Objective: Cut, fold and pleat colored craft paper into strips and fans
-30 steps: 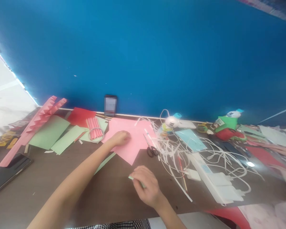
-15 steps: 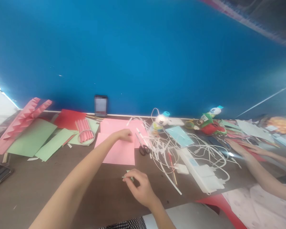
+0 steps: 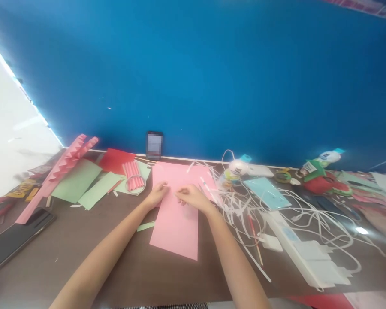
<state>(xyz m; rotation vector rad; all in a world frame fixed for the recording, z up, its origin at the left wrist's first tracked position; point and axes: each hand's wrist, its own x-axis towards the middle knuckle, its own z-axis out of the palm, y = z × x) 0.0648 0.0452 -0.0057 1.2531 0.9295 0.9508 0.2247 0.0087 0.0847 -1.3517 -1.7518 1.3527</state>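
Note:
A sheet of pink paper [image 3: 176,231] lies at a slant in front of me, its near edge toward me. It overlaps more pink paper [image 3: 167,169] behind it. My left hand [image 3: 157,194] is closed at the upper left edge of the slanted sheet, fingers curled around that edge. Just to its right, my right hand [image 3: 193,198] is held over the sheet with thumb and fingers pinched together; whether anything is between them is too small to tell. A green paper strip [image 3: 146,226] lies on the table beside the sheet, below my left wrist.
Green sheets [image 3: 75,180], a pleated pink piece [image 3: 134,176] and a phone [image 3: 19,240] lie left. A phone [image 3: 154,146] leans on the blue wall. To the right are paper strips, a glue bottle [image 3: 238,167], tangled cables, a power strip [image 3: 302,253] and a person's blurred arm [image 3: 378,223].
My left hand has drawn back to the paper's edge, and the front pink sheet has slid toward me. My right hand has moved forward over it. The green strip now lies on the table.

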